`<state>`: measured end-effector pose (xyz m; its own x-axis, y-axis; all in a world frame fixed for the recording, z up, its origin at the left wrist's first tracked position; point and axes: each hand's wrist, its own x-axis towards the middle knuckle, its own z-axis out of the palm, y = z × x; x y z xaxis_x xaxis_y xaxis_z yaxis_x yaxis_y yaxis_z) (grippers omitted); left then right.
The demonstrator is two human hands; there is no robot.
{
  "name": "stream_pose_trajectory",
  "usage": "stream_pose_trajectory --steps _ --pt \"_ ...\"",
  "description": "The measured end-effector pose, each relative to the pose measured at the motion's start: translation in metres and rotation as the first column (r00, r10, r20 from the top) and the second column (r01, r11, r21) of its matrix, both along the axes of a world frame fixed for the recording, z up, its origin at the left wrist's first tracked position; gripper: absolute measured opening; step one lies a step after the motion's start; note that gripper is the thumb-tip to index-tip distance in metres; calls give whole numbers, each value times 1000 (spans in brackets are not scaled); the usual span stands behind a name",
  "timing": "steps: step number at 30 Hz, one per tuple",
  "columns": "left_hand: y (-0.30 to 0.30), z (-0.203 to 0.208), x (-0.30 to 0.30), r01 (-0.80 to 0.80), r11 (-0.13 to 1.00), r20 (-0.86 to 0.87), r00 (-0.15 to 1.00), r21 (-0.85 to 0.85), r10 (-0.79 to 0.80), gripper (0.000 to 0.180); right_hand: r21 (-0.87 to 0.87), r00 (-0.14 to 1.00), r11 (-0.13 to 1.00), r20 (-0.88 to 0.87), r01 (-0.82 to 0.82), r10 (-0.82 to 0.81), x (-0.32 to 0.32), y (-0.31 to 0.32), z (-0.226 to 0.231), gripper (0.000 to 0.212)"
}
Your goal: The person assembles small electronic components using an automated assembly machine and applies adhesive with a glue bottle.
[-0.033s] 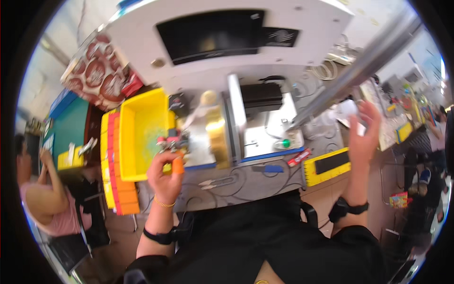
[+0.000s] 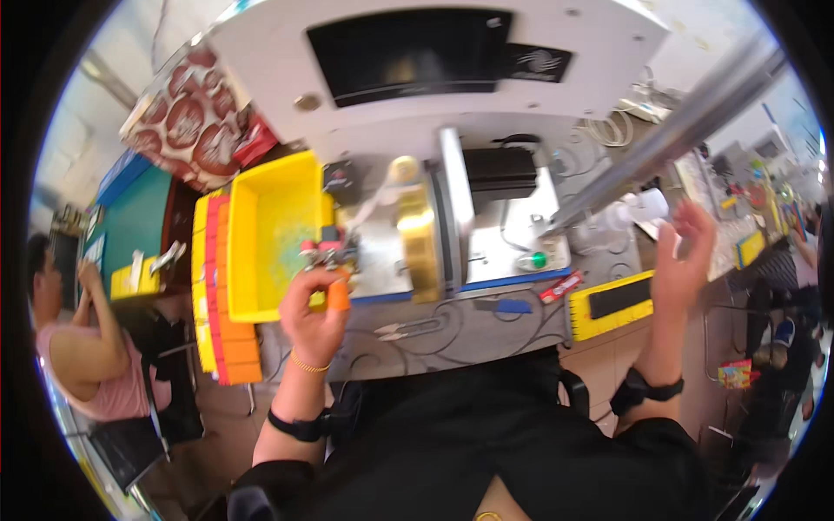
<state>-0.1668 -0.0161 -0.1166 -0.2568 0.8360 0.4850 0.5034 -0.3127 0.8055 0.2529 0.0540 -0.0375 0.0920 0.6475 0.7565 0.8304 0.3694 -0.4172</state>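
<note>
A big white machine housing with a dark rectangular window [image 2: 434, 61] fills the top of the view, and below it sits a grey patterned workbench [image 2: 469, 334] that runs across the middle. On the left part of the bench stands a deep yellow plastic bin [image 2: 274, 234], with a stack of flat yellow and orange trays [image 2: 217, 295] just beside it on its outer side. A shiny brass-coloured metal block [image 2: 417, 243] stands upright under the machine, next to a slim grey vertical plate. Near the right end of the bench lies a yellow rectangular pad with a black centre [image 2: 612, 304].

The left hand [image 2: 314, 317] is raised at the bin's near right corner, thumb and fingers pinched together on a small orange cylindrical piece [image 2: 339, 297] (it stands roughly upright between the fingertips, just in front of the bin's wall). Right above it is a small cluster of red-and-grey fittings [image 2: 326, 249]. The right hand [image 2: 686, 260] hangs well apart to the right, fingers spread and holding nothing, close to a slanting silver metal bar [image 2: 669, 139]. A pair of metal tweezers [image 2: 413, 328] lies on the bench between the two hands.
</note>
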Motion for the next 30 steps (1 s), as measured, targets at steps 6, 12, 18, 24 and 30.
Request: stream_pose_trajectory --steps 6,12,18,24,30 --pt "-4 6 0 15 1000 48 999 -11 -14 7 -519 615 507 -47 -688 787 -116 -38 -42 21" --pt "-12 30 0 104 967 90 992 -234 -85 6 -531 453 426 86 -732 887 -190 -43 -88 24" --pt "-5 73 -6 30 978 -208 975 -206 -74 9 -650 485 420 89 -634 870 -203 -43 -85 25" --pt "39 94 -10 242 966 -272 927 -93 -259 7 -734 499 124 -318 -668 806 -185 -44 -55 16" --pt "56 92 -6 392 837 -129 874 -382 -468 7 -742 587 -16 -544 -671 600 -161 -46 -38 22"
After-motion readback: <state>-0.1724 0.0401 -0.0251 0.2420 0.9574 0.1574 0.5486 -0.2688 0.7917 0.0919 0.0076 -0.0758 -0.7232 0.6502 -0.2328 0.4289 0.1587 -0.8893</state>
